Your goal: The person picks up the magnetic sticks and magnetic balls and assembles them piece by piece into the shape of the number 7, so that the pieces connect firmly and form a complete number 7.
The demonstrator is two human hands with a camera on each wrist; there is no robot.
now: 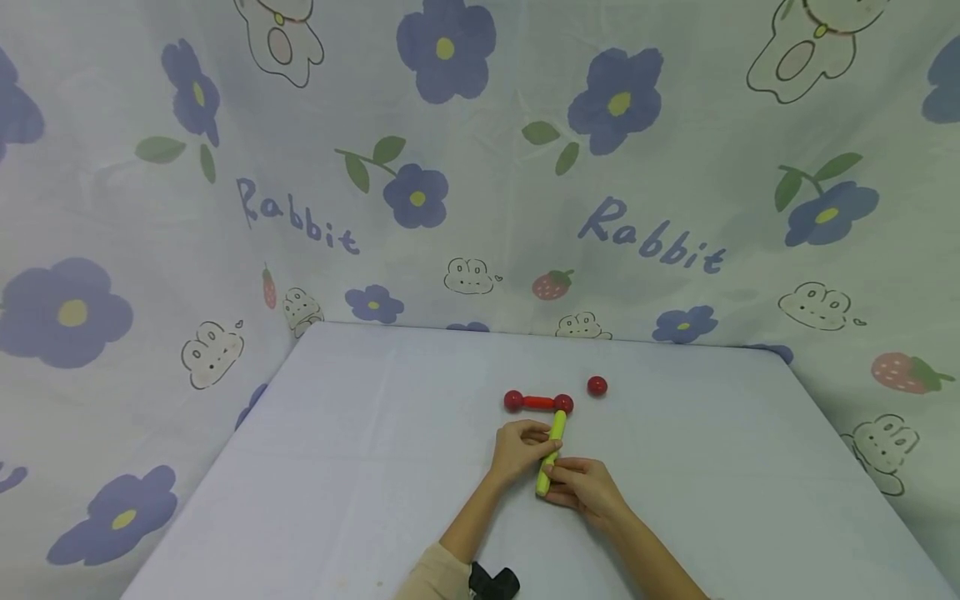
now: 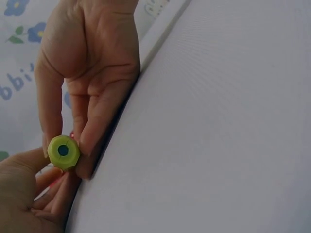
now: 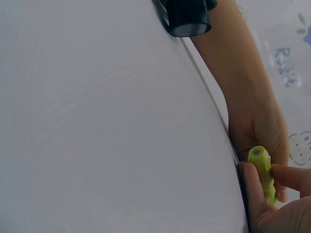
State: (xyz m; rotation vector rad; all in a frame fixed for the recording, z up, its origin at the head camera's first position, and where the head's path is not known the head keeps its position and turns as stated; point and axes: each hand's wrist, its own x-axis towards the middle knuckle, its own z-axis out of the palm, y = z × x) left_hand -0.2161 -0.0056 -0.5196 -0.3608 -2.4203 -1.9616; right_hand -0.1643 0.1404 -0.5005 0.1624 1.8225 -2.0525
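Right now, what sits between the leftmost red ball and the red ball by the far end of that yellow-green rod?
A short red rod lies between the leftmost red ball and the ball by the yellow-green rod, as the head view shows.

Yellow-green rod (image 1: 557, 427): faceted, dark-centred end; I see it pinched by the left hand (image 1: 517, 452) and right hand (image 1: 590, 490), slanting away.
Far tip: at a red ball (image 1: 563, 404); seated or merely touching, I can't tell.
Red rod (image 1: 538, 402): joins that ball, lying crosswise.
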